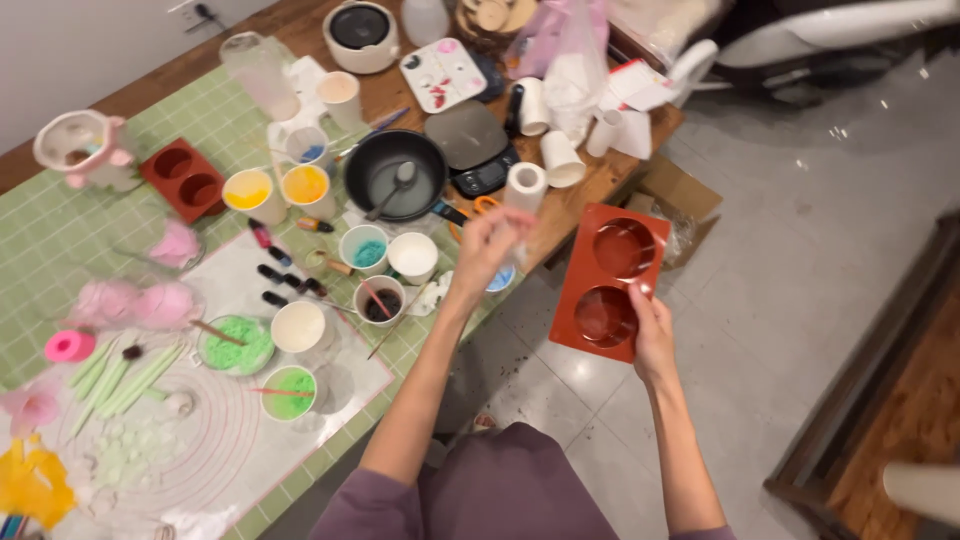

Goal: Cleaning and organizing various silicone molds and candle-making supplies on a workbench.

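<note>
The right hand [652, 335] is closed on the lower edge of a red mould [610, 280], held off the desk [590, 190] edge, long axis upright. The left hand [490, 240], w/ fingers pinched, blurred, is just left of the mould.

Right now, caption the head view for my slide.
Right hand holds a red two-cavity mould beside the craft table.

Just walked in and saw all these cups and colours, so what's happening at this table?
A person stands at a craft table crowded with paper cups of coloured stuff. Their right hand holds a red-brown two-cavity mould out over the floor, clear of the table edge. Their left hand is raised above the cups, blurred; what it holds is unclear. A black bowl with a spoon sits nearby.
</note>
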